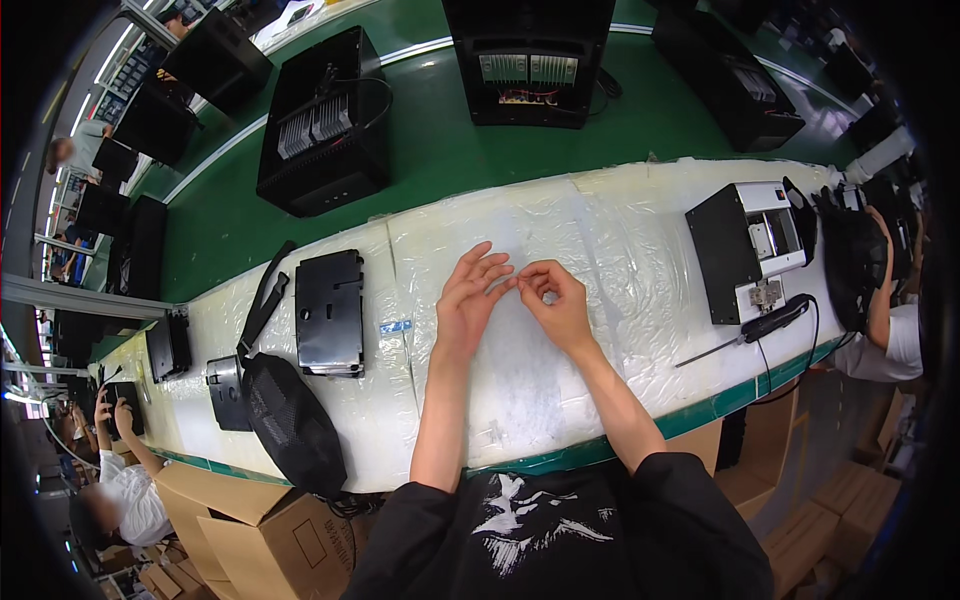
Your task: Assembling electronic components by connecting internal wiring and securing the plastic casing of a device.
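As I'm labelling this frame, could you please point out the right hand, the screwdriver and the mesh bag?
Right hand (567, 316): head view, back of the hand.
Screwdriver (781, 318): head view, its handle.
Mesh bag (292, 420): head view, its body.

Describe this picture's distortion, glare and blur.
Head view: straight edges bow toward the black rim; head view: crinkled, whitish plastic sheeting throws glints; head view: a blur masks the head of the white-shirted person at lower left; head view: too coarse to tell whether the bare right hand pinches anything.
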{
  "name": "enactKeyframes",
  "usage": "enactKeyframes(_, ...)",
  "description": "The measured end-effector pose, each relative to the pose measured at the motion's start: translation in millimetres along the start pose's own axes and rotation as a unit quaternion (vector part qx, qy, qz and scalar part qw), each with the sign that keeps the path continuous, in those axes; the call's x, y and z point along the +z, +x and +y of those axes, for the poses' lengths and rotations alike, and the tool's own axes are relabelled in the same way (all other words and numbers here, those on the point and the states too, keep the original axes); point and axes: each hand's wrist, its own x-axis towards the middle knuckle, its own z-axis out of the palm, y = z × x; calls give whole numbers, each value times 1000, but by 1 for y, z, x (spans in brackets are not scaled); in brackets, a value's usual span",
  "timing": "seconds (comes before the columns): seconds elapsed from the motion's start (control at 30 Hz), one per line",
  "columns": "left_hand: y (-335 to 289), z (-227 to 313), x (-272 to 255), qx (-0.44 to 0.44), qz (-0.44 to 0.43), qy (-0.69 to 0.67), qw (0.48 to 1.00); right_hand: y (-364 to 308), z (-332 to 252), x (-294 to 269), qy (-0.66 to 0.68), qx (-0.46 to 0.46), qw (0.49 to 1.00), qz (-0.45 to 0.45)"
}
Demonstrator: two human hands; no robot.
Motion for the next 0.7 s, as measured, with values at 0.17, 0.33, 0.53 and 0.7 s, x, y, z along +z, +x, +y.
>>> enactKeyframes(0.17, 0, -1, 0, -2, -2, -3, 1000, 0, 3, -2, 1, 8, 1000, -6)
enactKeyframes(0.33, -1, 0, 0, 1, 3, -1, 1000, -1, 1, -2, -5, 11, 1000, -14)
enactKeyframes(0.53, -1, 0, -1, 2, 4, -9, 1000, -1, 2, -1, 4, 14, 1000, -7)
enactKeyframes(0.7, -1, 0, -2, 1, 4, -17, 1000, 0, 1, 0, -12, 11, 1000, 1)
